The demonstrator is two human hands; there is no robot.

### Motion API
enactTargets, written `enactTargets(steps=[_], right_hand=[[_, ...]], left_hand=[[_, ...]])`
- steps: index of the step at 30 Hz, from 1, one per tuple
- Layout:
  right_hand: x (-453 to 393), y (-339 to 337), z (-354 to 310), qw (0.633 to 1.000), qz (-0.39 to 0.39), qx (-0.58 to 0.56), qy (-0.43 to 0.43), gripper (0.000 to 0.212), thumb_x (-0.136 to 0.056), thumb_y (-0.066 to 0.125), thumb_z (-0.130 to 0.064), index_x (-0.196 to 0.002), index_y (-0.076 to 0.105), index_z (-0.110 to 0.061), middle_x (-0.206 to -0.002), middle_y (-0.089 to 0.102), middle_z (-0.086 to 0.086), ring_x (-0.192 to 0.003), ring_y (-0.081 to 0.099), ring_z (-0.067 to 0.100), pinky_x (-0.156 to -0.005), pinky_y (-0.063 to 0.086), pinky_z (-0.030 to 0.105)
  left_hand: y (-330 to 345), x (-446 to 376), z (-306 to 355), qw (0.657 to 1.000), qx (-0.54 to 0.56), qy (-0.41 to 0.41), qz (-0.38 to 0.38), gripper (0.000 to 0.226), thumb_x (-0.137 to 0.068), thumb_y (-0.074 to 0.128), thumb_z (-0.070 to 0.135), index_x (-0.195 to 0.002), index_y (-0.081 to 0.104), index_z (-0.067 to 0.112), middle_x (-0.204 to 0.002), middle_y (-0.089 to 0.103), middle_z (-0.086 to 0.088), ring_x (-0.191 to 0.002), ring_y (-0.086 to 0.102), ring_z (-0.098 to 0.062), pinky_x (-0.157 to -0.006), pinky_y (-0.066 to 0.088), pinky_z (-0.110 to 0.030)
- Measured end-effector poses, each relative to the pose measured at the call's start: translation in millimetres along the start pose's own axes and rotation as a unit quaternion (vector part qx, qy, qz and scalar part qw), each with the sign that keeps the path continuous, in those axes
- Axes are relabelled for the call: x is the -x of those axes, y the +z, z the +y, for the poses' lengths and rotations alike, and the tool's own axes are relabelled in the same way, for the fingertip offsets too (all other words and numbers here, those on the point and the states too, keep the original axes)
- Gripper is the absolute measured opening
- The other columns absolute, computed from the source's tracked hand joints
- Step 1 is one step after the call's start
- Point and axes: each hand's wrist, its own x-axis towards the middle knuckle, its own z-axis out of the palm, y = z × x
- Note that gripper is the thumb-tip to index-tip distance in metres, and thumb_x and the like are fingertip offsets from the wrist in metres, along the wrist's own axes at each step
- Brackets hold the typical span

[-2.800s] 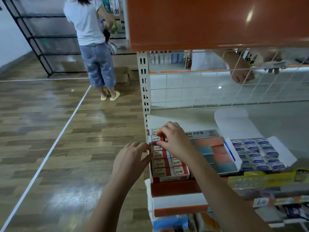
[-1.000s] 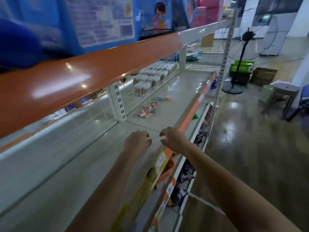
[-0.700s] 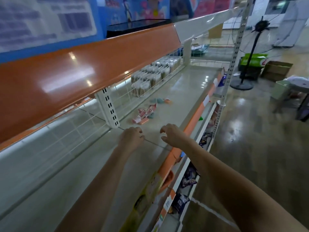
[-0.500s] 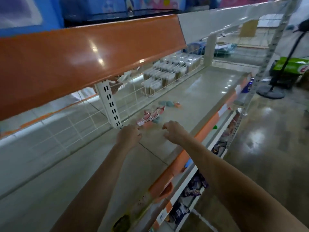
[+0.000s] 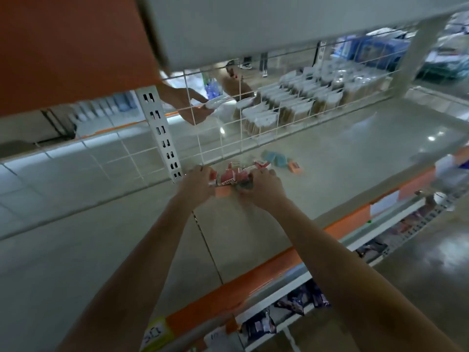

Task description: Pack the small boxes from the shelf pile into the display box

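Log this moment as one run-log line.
phase: gathering | left hand: on pile | right hand: on pile | pile: red boxes on shelf | display box: unseen

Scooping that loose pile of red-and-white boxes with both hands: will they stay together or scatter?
The small boxes lie loose, tilted at different angles, so some will likely slip out sideways. They look like light card: probably easy to lift. The left hand and right hand flank the pile, which should help contain it.

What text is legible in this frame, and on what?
"10": handwritten on a white price tag on the shelf's front rail, bottom edge; the reading is uncertain.
Yellow tag beside it: handwritten digits, too blurred to read.
Red and white small boxes between the hands: white lettering, blurred, unreadable.
Packets behind the wire grid: no print can be made out.
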Motion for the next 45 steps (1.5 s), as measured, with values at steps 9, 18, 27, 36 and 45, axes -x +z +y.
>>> enactTargets(steps=[9, 18, 27, 36, 45], right_hand=[[-4, 10, 5, 0.999, 0.017, -0.039, -0.023, 0.063, -0.084, 0.054, -0.056, -0.123, 0.052, -0.007, -0.138, 0.043, 0.014, -0.122, 0.040, 0.032, -0.100, 0.035, 0.041], [11, -2, 16, 0.988, -0.028, -0.123, -0.090, 0.035, -0.083, 0.067, -0.025, -0.112, 0.058, -0.007, -0.119, 0.053, 0.010, -0.104, 0.054, 0.026, -0.089, 0.044, 0.034], [41, -12, 5, 0.955, -0.028, -0.267, -0.130, 0.036, -0.075, 0.076, -0.017, -0.108, 0.063, -0.012, -0.105, 0.049, -0.004, -0.086, 0.047, 0.005, -0.067, 0.031, -0.008], [66, -12, -11, 0.876, -0.097, -0.450, -0.145, 0.024, -0.083, 0.069, -0.015, -0.106, 0.066, -0.019, -0.092, 0.066, -0.002, -0.071, 0.061, -0.003, -0.065, 0.050, 0.013], [80, -3, -36, 0.890, -0.100, -0.435, -0.090, 0.027, -0.088, 0.058, -0.039, -0.081, 0.064, -0.014, -0.054, 0.060, -0.009, -0.047, 0.051, -0.003, -0.048, 0.040, 0.009]], left_hand=[[4, -7, 1, 0.999, -0.041, -0.011, 0.022, 0.035, -0.088, 0.060, 0.026, -0.120, 0.057, 0.012, -0.117, 0.059, -0.010, -0.110, 0.052, -0.027, -0.090, 0.045, -0.042], [2, 32, 0, 0.995, -0.034, -0.011, 0.096, 0.033, -0.098, 0.042, 0.030, -0.121, 0.058, 0.014, -0.113, 0.065, -0.009, -0.106, 0.057, -0.028, -0.082, 0.045, -0.037], [-10, 88, 4, 0.953, 0.257, -0.119, 0.108, 0.019, -0.099, 0.039, 0.020, -0.096, 0.057, 0.014, -0.088, 0.068, -0.006, -0.074, 0.062, -0.021, -0.065, 0.046, -0.034], [-27, 147, 22, 0.858, 0.485, -0.157, 0.061, 0.021, -0.098, 0.039, 0.011, -0.104, 0.058, 0.016, -0.089, 0.070, 0.004, -0.069, 0.062, -0.001, -0.060, 0.046, -0.016], [-35, 186, 17, 0.788, 0.565, -0.224, 0.097, 0.022, -0.098, 0.044, 0.021, -0.108, 0.063, 0.016, -0.092, 0.066, 0.001, -0.075, 0.062, -0.006, -0.059, 0.047, -0.020]])
